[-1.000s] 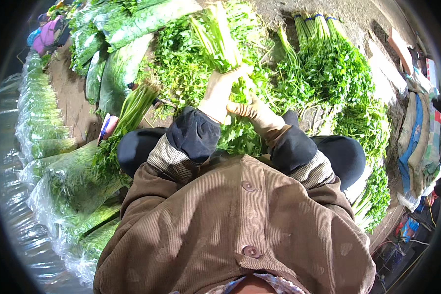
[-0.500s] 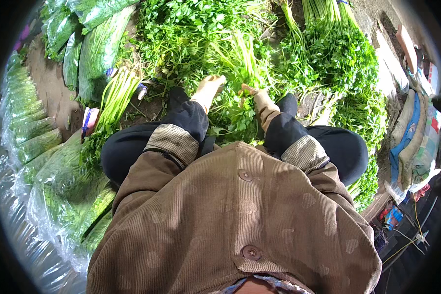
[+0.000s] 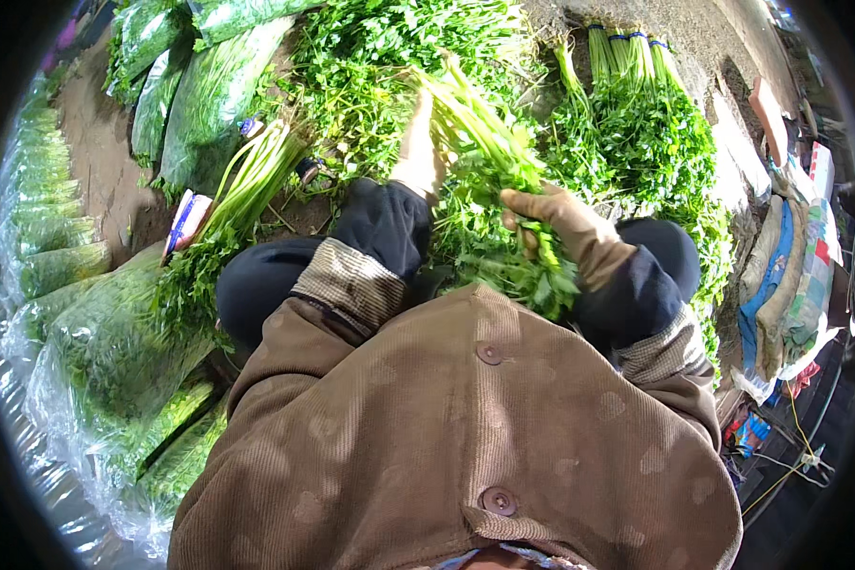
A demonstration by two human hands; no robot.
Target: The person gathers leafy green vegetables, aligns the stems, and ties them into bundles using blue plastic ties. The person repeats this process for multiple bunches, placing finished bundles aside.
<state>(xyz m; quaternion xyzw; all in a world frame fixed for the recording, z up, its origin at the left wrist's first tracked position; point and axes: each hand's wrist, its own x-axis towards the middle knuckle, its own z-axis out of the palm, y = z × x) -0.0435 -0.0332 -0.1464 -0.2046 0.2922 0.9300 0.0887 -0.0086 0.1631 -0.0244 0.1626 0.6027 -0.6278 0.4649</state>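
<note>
A bunch of leafy celery (image 3: 484, 128) lies slantwise between my hands. Its pale stalks point to the far left and its leaves hang toward my lap. My left hand (image 3: 422, 147), in bright glare, is at the stalk end; its fingers are partly hidden by the stalks and seem closed on them. My right hand (image 3: 562, 217), in what looks like a tan glove, wraps its fingers round the leafy end. Loose celery (image 3: 361, 109) is heaped on the ground ahead of and under the bunch.
Tied celery bunches (image 3: 636, 114) lie at the far right. A stalk bundle (image 3: 256, 171) and a blue-and-white tape roll (image 3: 188, 223) are at my left. Plastic-wrapped bunches (image 3: 214, 104) line the far left, more under clear plastic (image 3: 95, 351) nearer. Folded cloths (image 3: 779, 275) lie at right.
The bunch has been lifted off the heap and tilted. My right hand has moved right and nearer to me, onto its leaves; my left hand has gone slightly farther out along the stalks.
</note>
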